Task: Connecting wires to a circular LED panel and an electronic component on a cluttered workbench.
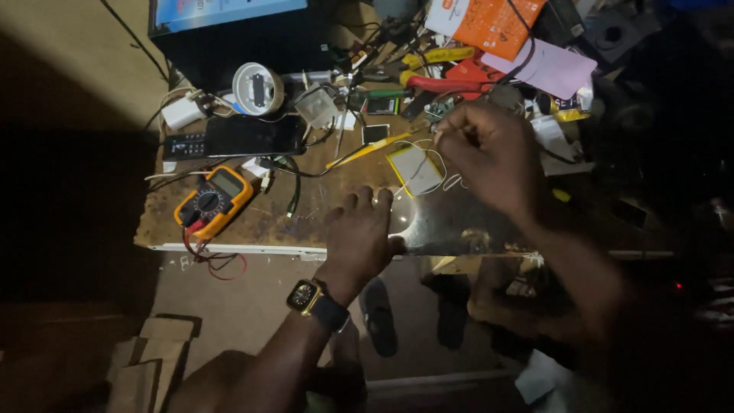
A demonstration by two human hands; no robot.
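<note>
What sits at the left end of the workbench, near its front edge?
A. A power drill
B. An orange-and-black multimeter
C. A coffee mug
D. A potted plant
B: the orange-and-black multimeter, with a dial and red leads, lies at the left end of the workbench, left of the left hand.

Bare bench front [260, 222] lies open between multimeter [212, 200] and left hand [365, 229]; tools crowd the back.

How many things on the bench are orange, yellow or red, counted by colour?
Orange: 2, meter and packet
Yellow: 2, screwdriver and pliers handle
Red: 1, cutter handle
Total: 5
</note>
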